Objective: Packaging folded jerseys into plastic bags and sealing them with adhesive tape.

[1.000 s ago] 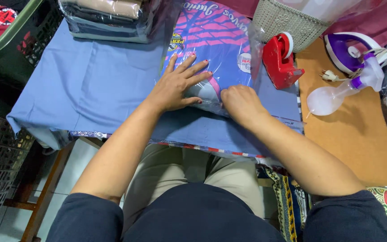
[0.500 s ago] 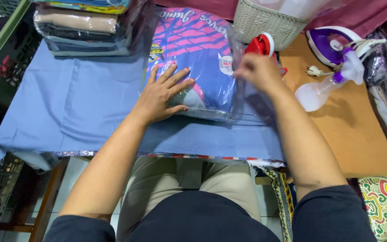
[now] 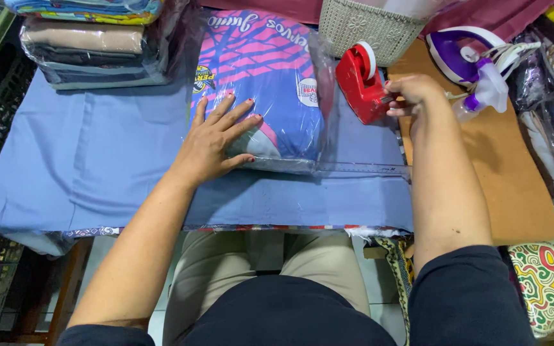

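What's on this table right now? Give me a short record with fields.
Left hand: flat, fingers spread, pressing on the bagged pink and blue garment
Right hand: at the red tape dispenser
Surface: blue cloth over the table
Far left: stack of bagged folded clothes
Far right: purple and white iron, spray bottle
Behind the dispenser: woven basket

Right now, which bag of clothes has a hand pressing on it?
The pink and blue bagged garment in the middle: the left hand lies flat on it. The bagged stack of folded clothes at the far left corner goes untouched.
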